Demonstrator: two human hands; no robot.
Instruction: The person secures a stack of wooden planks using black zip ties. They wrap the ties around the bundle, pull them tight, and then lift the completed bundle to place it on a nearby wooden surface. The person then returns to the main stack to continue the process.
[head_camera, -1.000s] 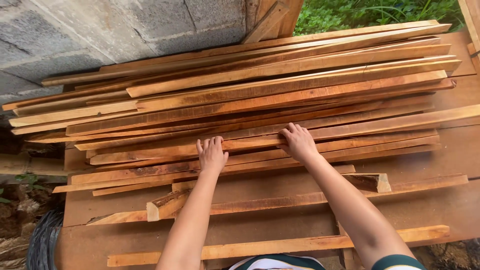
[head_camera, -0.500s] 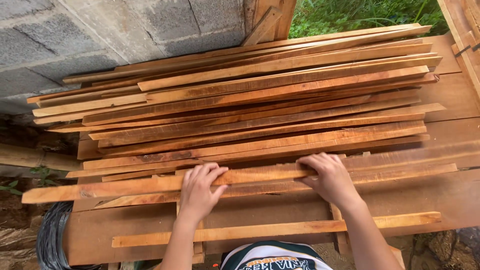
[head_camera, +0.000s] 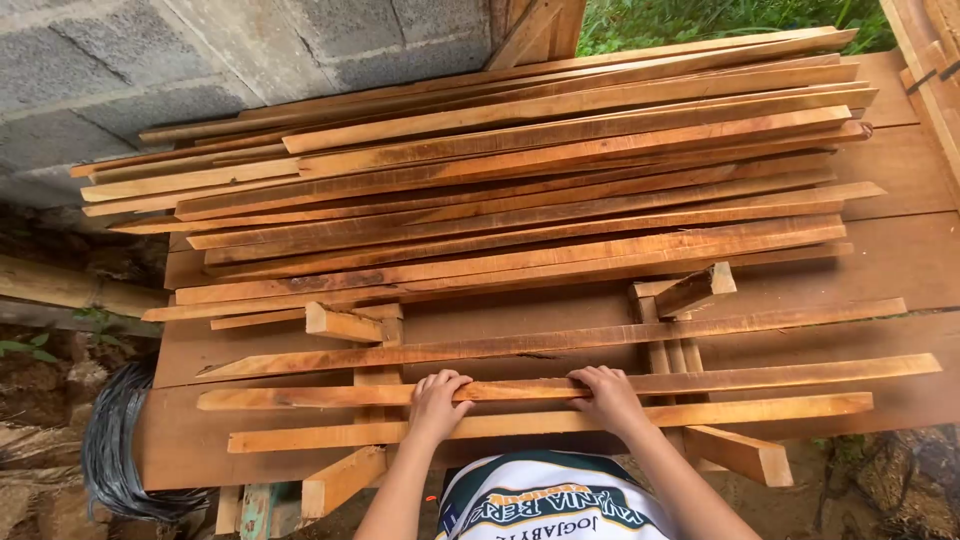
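Observation:
Both my hands rest on one long thin wooden slat (head_camera: 760, 378) lying across the near part of a wooden platform (head_camera: 900, 260). My left hand (head_camera: 438, 403) curls its fingers over the slat's far edge, left of centre. My right hand (head_camera: 607, 396) grips the same slat a little to the right. Another slat (head_camera: 700, 414) lies just nearer me, under my wrists, and a third slat (head_camera: 560, 340) lies just beyond. A big stack of similar reddish slats (head_camera: 520, 190) fills the far half of the platform.
Short wooden blocks (head_camera: 345, 324) (head_camera: 695, 290) and cross pieces stick up between the near slats. A grey block wall (head_camera: 200, 60) stands at the back left, grass (head_camera: 720, 15) at the back right. A dark coiled bundle (head_camera: 115, 450) hangs at the platform's left front corner.
My hands have drawn a slat off the stack toward me, from the pile's near edge down to the platform's front. The view has tilted so more of the front edge shows.

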